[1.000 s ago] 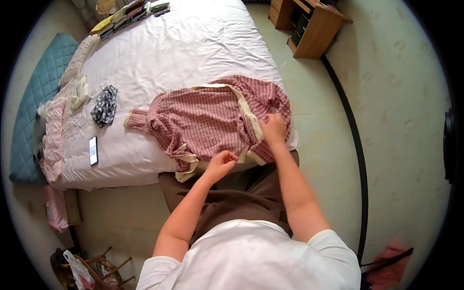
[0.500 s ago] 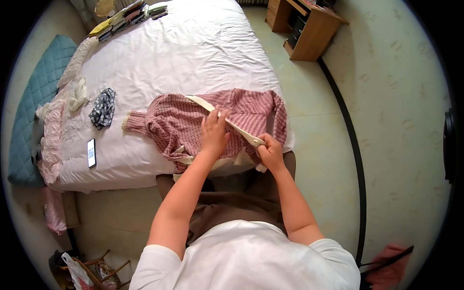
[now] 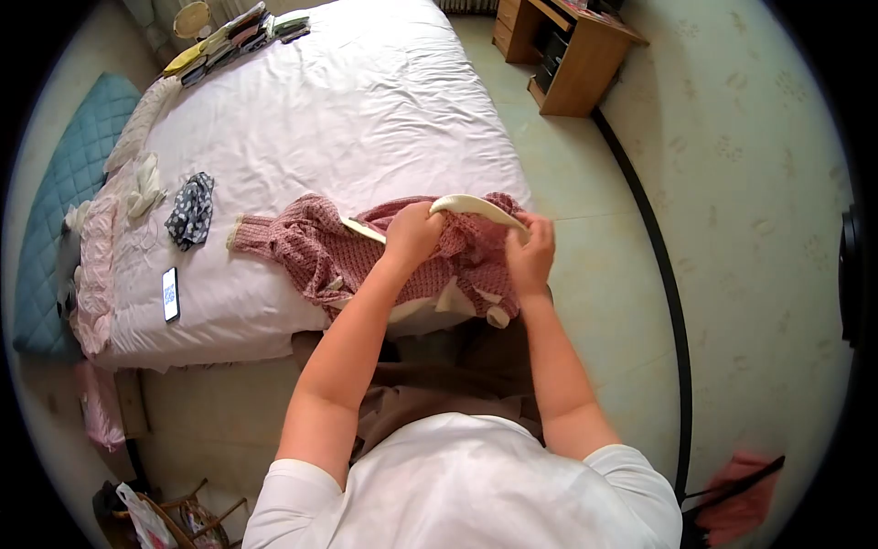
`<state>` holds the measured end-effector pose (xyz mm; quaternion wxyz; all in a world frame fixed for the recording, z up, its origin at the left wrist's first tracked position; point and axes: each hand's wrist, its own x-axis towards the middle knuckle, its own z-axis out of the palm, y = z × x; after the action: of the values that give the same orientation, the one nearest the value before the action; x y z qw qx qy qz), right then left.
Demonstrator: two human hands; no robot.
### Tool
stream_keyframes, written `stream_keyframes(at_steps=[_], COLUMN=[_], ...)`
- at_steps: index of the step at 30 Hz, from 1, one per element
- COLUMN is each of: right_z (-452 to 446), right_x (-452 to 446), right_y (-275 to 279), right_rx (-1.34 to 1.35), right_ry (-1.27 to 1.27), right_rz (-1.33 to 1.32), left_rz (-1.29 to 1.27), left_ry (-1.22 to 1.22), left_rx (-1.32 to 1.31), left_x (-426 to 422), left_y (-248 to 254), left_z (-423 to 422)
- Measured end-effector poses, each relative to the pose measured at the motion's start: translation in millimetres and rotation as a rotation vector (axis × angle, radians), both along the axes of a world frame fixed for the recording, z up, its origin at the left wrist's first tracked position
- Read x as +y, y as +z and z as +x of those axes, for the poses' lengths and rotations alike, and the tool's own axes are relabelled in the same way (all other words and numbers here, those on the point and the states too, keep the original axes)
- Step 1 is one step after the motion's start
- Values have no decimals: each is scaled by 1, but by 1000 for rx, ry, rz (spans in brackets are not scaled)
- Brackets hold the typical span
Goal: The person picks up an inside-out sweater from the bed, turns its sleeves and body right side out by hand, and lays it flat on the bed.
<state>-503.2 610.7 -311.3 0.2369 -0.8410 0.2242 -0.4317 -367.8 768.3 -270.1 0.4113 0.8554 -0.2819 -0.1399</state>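
Observation:
A pink knitted cardigan (image 3: 366, 252) with cream edging lies bunched along the near edge of the bed, one cuffed sleeve stretched out to the left. My left hand (image 3: 413, 235) is closed on its cream band (image 3: 477, 206) near the middle. At the right end of that band, my right hand (image 3: 532, 252) grips the edge, fingers bent over it. Between the two hands the band arches up off the knit. Folds hide much of the cardigan's right side.
Left of the cardigan, a phone (image 3: 171, 295) and a dotted dark cloth (image 3: 190, 212) rest on the white bed sheet (image 3: 366, 110). Folded clothes (image 3: 215, 46) line the far left edge. A teal quilted headboard (image 3: 64, 220) stands at left, a wooden desk (image 3: 585, 69) at the far right.
Both hands have moved up and away from me, lifting the cream band into an arch. The left hand has closed on the band, and the cardigan's right part has bunched together.

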Motion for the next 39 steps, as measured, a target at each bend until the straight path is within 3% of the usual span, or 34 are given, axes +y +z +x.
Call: stream_keyframes(at_steps=[3, 5, 9, 11, 12, 15, 19, 20, 21, 23, 24, 26, 27, 29, 31, 32, 39], right_z=[-10, -16, -6, 3, 6, 8, 12, 16, 19, 26, 28, 25, 25, 33, 40, 42, 43], right_x=[48, 65, 75, 73, 74, 78, 75, 71, 64, 38, 25, 26, 25, 20, 17, 19, 22], right_y=[11, 1, -27, -40, -36, -16, 0, -2, -8, -19, -18, 21, 32, 37, 37, 40, 35], right_rx=[-5, 109, 141, 311, 311, 371, 205, 123, 127, 372, 365, 70, -88, -105, -150, -167, -149], right_ry=[22, 303, 341, 440, 439, 348, 76, -20, -21, 235, 371, 594, 693, 707, 801, 793, 804], right_rz=[-206, 70, 159, 428, 429, 394, 10, -160, -160, 304, 780, 1338, 1586, 1634, 1707, 1731, 1750], left_rz=[-51, -29, 27, 18, 7, -22, -52, -54, -57, -216, -343, -471, -398, -325, -324, -334, -242], left_ry=[51, 58, 68, 56, 45, 86, 95, 45, -6, 84, 119, 160, 85, 10, 41, 76, 111], left_rx=[-29, -47, -106, -110, -113, -155, -93, 33, 158, 344, 428, 515, 386, 255, -252, -169, -337], left_x=[0, 4, 9, 14, 16, 23, 32, 31, 31, 32, 34, 43, 47, 46, 41, 45, 50], left_y=[-8, -3, -3, -1, 1, -10, -4, -1, 4, 11, 23, 32, 26, 12, 5, 5, -3], left_z=[3, -1, -6, -13, -17, -17, -9, -6, -3, 11, 16, 28, 39, 43, 24, 10, -42])
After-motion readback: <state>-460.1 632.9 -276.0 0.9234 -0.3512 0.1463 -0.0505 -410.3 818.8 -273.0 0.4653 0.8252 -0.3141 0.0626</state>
